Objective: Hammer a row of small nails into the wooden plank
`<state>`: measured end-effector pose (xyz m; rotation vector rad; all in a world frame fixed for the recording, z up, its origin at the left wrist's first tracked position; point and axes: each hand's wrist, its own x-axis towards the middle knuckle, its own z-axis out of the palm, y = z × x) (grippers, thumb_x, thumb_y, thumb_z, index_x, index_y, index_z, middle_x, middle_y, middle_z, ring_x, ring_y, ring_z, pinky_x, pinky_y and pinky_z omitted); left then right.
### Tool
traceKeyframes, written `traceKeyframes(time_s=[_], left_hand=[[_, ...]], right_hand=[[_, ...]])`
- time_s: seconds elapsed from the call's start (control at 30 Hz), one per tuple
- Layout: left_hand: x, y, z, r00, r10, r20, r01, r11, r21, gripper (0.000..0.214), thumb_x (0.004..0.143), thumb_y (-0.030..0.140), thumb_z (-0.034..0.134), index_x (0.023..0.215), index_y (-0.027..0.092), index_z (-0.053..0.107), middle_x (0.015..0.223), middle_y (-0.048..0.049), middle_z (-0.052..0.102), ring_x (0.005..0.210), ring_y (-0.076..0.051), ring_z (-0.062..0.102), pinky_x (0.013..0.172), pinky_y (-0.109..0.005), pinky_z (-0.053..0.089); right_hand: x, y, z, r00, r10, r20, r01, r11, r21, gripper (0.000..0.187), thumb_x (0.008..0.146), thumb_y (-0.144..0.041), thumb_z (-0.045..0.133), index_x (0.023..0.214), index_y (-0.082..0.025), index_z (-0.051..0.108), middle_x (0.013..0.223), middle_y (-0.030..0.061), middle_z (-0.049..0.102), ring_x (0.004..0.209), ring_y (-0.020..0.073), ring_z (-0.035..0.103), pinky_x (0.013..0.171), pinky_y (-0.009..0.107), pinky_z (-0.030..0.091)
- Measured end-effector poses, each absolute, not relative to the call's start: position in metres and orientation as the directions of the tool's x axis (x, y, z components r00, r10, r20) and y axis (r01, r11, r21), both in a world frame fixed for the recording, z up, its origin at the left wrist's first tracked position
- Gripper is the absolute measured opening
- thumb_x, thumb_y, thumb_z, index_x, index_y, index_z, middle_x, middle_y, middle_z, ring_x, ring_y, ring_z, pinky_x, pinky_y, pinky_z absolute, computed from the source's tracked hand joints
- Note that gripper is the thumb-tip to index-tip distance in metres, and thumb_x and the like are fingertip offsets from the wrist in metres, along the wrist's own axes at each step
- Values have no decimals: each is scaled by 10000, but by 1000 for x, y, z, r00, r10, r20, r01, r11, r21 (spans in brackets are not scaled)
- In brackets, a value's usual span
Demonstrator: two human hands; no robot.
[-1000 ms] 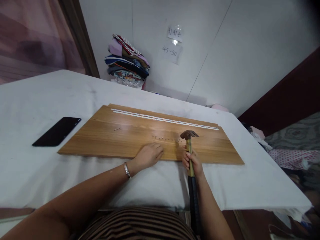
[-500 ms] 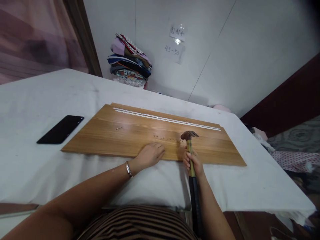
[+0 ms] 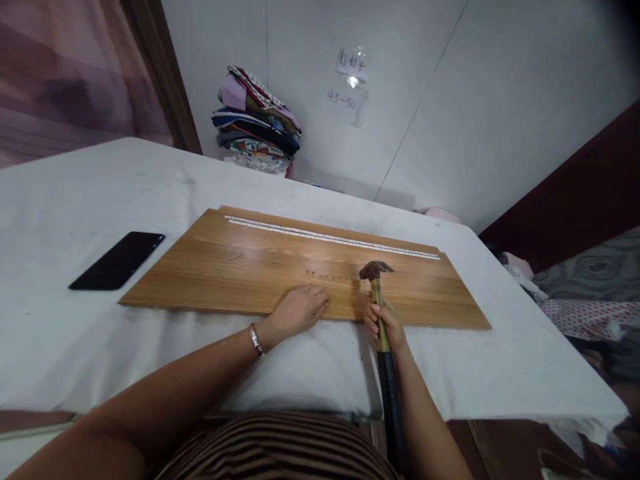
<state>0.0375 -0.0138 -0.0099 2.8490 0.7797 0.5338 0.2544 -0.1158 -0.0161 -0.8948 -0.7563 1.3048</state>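
Note:
A claw hammer point(image 3: 380, 287) is held upright in my right hand point(image 3: 385, 325). My fingers wrap its yellowish shaft just below the rusty head; the black grip hangs down beside my forearm. The hammer's head is over a wood-grain board point(image 3: 430, 293), near the right end of a row of several small nails point(image 3: 333, 276). Palm down on the board's front edge lies my left hand point(image 3: 300, 308), its fingers together and slightly bent, with nothing seen in it. The undersides of those fingers are hidden. A single loose nail point(image 3: 236, 257) lies on the board's left part.
Two white measuring strips point(image 3: 330, 238) run along the board's far side. A black phone point(image 3: 117, 261) lies left of the board on the white-covered table point(image 3: 165, 180). Folded clothes point(image 3: 257, 123) are stacked by the wall, below paper signs point(image 3: 347, 100).
The view has shifted very slightly. Both hands, the hammer and the nails keep their places on and over the board.

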Motion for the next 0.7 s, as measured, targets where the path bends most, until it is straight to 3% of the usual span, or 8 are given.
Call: traceKeyframes(time_s=[0.7], left_hand=[[37,-13,-11,802,515,303,463,-856,230,233,968,264,415,838,174,587,852,-43,621,795,-167,578,717,-293,432]], right_hand=[[254,-116,-15,141,990,-26,-446,40,-894,315,780,-293,656,1062,-192,559,557,-98,451,329,45,329,271,143,291]])
